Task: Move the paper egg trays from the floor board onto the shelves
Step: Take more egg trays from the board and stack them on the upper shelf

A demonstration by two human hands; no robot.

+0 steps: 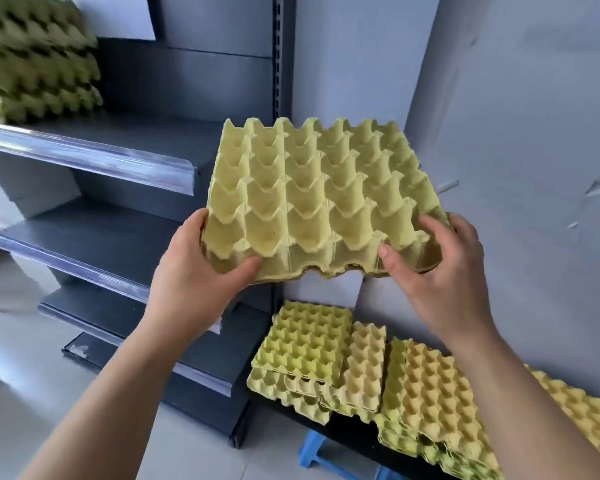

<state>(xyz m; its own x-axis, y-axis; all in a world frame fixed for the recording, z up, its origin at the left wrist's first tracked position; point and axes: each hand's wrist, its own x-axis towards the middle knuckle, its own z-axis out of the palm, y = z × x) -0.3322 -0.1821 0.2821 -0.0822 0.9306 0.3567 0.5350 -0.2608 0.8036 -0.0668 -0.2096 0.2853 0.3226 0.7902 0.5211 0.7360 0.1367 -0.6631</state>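
I hold a yellow-green paper egg tray (312, 195) in the air at chest height, tilted with its cups facing me. My left hand (194, 268) grips its near left corner, thumb on the front edge. My right hand (444, 268) grips the near right corner, fingers over the rim. The tray hangs just right of the grey shelves (94, 233). Below, several stacks of egg trays (309, 344) lie on a dark floor board (347, 434). A pile of egg trays (39, 60) sits on the top shelf at the upper left.
The shelf unit has three more grey shelves with clear plastic front strips (94, 157). A grey wall (516, 133) stands behind and to the right. A blue plastic stool (317, 452) shows under the board. The pale floor (14, 341) lies at the left.
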